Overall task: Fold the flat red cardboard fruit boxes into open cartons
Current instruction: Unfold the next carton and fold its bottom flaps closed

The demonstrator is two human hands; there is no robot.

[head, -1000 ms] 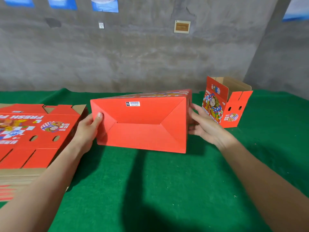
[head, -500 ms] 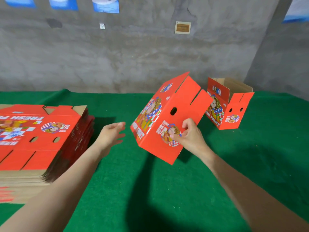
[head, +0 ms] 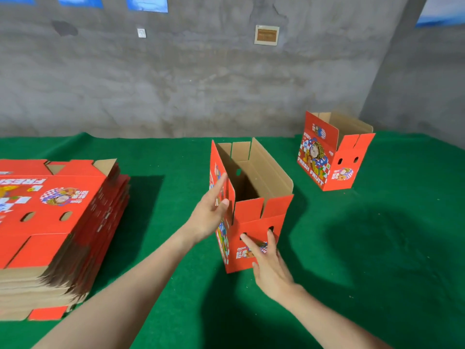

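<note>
I read "FRESH FRUIT" in white on the long side of the far folded carton [head: 324, 157] — clear enough. The top sheet of the flat stack [head: 47, 212] showed "FRES", upside down and cut off by the frame edge — other print stayed unreadable.

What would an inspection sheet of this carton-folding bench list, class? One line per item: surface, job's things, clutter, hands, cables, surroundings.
Surface: green cloth, shadowed in places.
Job's things: near carton upright, top open; far carton upright, open; flat stack at left.
Clutter: nothing seen.
Hands: left hand open against near carton's side; right hand open, fingertips at its front holes.
Cables: nothing seen.
Surroundings: grey concrete wall, small plaque, blue posters.
</note>
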